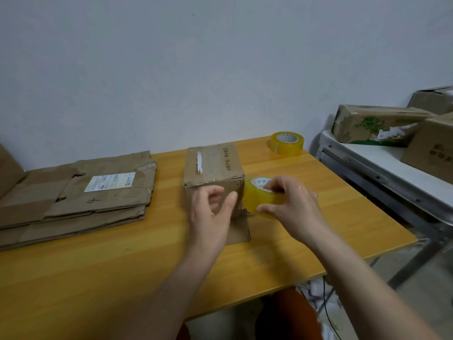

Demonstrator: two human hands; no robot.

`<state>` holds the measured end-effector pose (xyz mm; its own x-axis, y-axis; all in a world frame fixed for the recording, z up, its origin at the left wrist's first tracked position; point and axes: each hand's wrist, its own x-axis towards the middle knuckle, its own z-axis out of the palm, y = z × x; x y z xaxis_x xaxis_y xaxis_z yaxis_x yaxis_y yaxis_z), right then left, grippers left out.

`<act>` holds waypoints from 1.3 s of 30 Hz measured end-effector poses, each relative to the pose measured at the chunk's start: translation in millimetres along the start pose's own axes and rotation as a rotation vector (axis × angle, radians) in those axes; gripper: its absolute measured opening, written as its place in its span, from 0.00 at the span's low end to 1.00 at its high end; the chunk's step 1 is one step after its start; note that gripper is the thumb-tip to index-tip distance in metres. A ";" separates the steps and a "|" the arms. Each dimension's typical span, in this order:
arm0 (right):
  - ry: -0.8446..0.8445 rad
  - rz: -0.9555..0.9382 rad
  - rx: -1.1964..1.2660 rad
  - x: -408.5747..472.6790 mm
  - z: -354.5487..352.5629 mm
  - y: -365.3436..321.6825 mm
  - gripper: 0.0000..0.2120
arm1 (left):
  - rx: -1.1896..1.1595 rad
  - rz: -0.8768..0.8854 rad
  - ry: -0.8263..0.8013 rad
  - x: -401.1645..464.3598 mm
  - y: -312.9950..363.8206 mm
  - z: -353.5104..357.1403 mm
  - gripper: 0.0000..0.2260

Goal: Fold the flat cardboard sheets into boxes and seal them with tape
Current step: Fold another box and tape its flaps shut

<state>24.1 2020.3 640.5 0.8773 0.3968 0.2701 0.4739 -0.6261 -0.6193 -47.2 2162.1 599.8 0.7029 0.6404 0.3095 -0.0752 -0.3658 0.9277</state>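
The box [213, 177] stands on the yellow table [98, 278], folded up, and serves as the landmark here. Its long axis runs from the person toward the wall, and the near end face is turned to the person, with one flap lying flat on the table in front of it. Tape already shines along the near top edge.

Just right of the box's near corner, the right hand [289, 200] grips a roll of tape [258, 196], thumb under the rim and fingertips over the core. The left hand [212, 209] hovers before the near face, fingers loosely curled and apart, holding nothing; whether it touches the cardboard cannot be told.

The likely trouble is at that end. If the tape's loose end cannot be found or sticks back on itself, the strip will wrinkle. If the left hand does not brace the light box, pulling tape may drag or tip it, and the flap may spring open.

Left of the box lies a stack of flat sheets [81, 192]; behind it to the right sits a second roll [287, 143].
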 end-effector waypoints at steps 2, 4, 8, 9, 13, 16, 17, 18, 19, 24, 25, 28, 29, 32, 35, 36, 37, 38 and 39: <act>-0.010 0.010 0.009 -1.1 2.6 -2.5 0.17 | -0.020 -0.116 -0.159 -3.5 -7.7 4.2 0.10; -0.013 0.011 0.031 -2.8 5.3 -5.4 0.17 | -0.036 -0.103 -0.192 -4.4 -10.2 8.3 0.07; -0.011 0.025 0.028 -6.1 5.9 -5.8 0.17 | 0.034 0.009 -0.121 -1.6 -10.0 9.6 0.07; -0.012 0.026 0.031 -6.9 5.1 -6.0 0.18 | 0.042 0.029 -0.108 -0.9 -9.4 9.2 0.08; -0.043 -0.096 -0.098 -8.8 4.0 -2.6 0.25 | -0.036 -0.001 -0.104 -2.8 -6.8 9.9 0.06; 0.062 -0.268 -0.114 -9.8 4.8 4.1 0.40 | -0.147 -0.092 -0.062 -1.9 -6.3 7.2 0.05; 0.138 -0.285 -0.066 -9.1 5.3 9.2 0.44 | -0.232 -0.150 -0.039 -1.6 -5.1 5.5 0.05; 0.224 -0.251 0.025 -7.8 6.9 16.0 0.45 | -0.327 -0.216 -0.026 -1.9 -3.1 4.0 0.05; 0.283 -0.162 0.172 -7.1 9.1 21.5 0.43 | -0.414 -0.275 -0.031 -2.9 -0.4 3.5 0.05; 0.103 0.214 1.216 -10.9 36.2 21.4 0.09 | -0.595 -0.375 -0.192 -7.1 13.7 7.5 0.05; 0.076 0.214 1.252 -12.2 38.5 19.9 0.07 | -0.573 -0.370 -0.186 -6.3 14.2 6.9 0.06; 0.096 0.175 1.076 -9.3 32.6 22.6 0.07 | -0.422 -0.327 -0.073 -3.8 11.6 0.9 0.05; 0.135 0.176 0.997 -6.8 29.1 27.3 0.08 | -0.407 -0.316 -0.009 -2.5 10.4 -3.0 0.05; 0.287 0.190 0.854 -3.2 20.8 37.8 0.14 | -0.381 -0.272 0.117 5.4 5.1 -18.5 0.06; 0.351 0.182 0.809 -0.8 24.4 44.0 0.24 | -0.404 -0.297 0.076 7.5 1.6 -25.8 0.05; 0.356 0.192 0.814 -0.5 27.0 43.8 0.26 | -0.425 -0.317 0.057 6.6 0.9 -25.9 0.04; 0.356 0.205 0.823 0.1 29.6 43.8 0.27 | -0.437 -0.332 0.037 5.6 -0.2 -25.8 0.05; 0.349 0.223 0.813 1.5 32.0 45.3 0.26 | -0.423 -0.336 0.028 4.8 -1.9 -26.3 0.05; 0.350 0.231 0.786 2.5 32.9 46.9 0.24 | -0.392 -0.333 0.038 5.0 -3.8 -27.9 0.05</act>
<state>46.1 2014.0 587.9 0.9785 0.0092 0.2062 0.2059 0.0273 -0.9782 -63.1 2185.5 603.7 0.7085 0.7055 -0.0158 -0.1156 0.1381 0.9836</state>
